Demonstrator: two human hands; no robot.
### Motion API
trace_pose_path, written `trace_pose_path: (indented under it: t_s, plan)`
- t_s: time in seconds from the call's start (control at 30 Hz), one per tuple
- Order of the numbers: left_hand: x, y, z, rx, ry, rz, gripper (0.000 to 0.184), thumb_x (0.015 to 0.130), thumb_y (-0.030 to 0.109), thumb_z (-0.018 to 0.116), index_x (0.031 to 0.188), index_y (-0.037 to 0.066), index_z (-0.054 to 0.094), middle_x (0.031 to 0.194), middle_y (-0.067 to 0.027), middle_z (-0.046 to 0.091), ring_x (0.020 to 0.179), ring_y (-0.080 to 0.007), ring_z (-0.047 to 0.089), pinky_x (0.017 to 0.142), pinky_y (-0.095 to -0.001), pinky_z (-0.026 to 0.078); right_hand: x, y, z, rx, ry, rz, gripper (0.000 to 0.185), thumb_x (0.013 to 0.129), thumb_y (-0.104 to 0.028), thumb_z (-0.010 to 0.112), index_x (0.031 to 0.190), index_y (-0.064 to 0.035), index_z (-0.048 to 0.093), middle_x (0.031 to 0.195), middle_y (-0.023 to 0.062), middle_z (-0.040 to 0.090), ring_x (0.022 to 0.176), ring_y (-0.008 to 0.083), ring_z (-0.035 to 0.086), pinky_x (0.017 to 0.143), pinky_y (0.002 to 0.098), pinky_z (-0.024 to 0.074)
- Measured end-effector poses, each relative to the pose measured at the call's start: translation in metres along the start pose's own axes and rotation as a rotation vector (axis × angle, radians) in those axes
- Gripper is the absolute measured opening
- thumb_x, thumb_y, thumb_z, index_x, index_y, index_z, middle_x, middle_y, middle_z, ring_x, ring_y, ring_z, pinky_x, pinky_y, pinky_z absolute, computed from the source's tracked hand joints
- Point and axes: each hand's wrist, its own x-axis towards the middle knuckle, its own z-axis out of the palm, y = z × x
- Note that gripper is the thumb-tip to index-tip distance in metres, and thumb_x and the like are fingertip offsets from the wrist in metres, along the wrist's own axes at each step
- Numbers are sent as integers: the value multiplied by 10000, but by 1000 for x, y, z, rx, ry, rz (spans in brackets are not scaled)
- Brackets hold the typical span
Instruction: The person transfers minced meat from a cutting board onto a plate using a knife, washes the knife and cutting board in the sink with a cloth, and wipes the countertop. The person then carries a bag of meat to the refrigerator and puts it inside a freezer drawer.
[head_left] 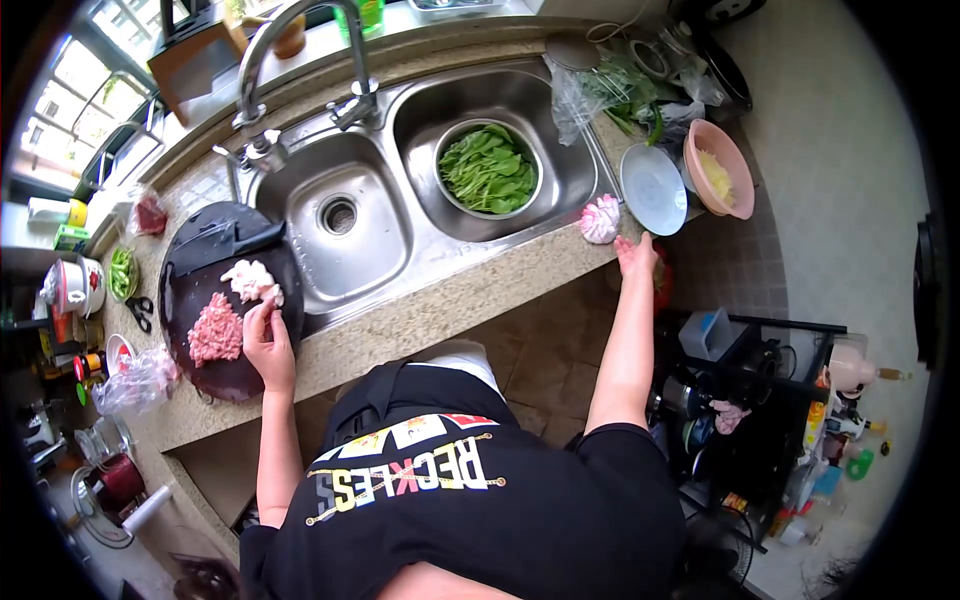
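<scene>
My left hand (268,345) is at the round dark cutting board (180,330), its fingers pinched on the near edge of a small heap of chopped white fat (252,281). Pink minced meat (216,332) lies just left of that hand, and a cleaver (215,250) rests across the far part of the board. Over at the right, my right hand (638,258) reaches to the counter edge, its fingers at the near rim of a pale blue plate (653,190). They appear to grip the rim, though the fingertips are partly hidden. A crumpled pink-and-white cloth (601,220) lies beside this hand.
Between my hands is a double steel sink (400,235), with a bowl of green leaves (488,170) in its right basin. A tall faucet (262,140) rises behind. A pink basin (735,165) with pale yellow shreds stands beyond the plate. Scissors (141,313) lie left of the board.
</scene>
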Motion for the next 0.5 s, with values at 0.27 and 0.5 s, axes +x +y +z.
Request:
trace_pose_path:
  t_s: [0.27,0.5]
  plan:
    - [-5,53,68,-124,-279,-97,166,826,-53,546,974,-27,616,868,-63,578,777,-111,557,694,-207,449,73,-32,-5,-64,-103,-1,299,891,-99,456,1101,99,379,907,263,564,700,318,622,558,344,556]
    - [-6,57,81,-112,-337,-94,132,812,-50,554,920,-28,628,822,-67,575,726,-112,556,642,-210,439,20,-33,-15,-58,-187,-160,287,809,10,400,1089,74,396,895,219,568,652,292,615,515,302,531]
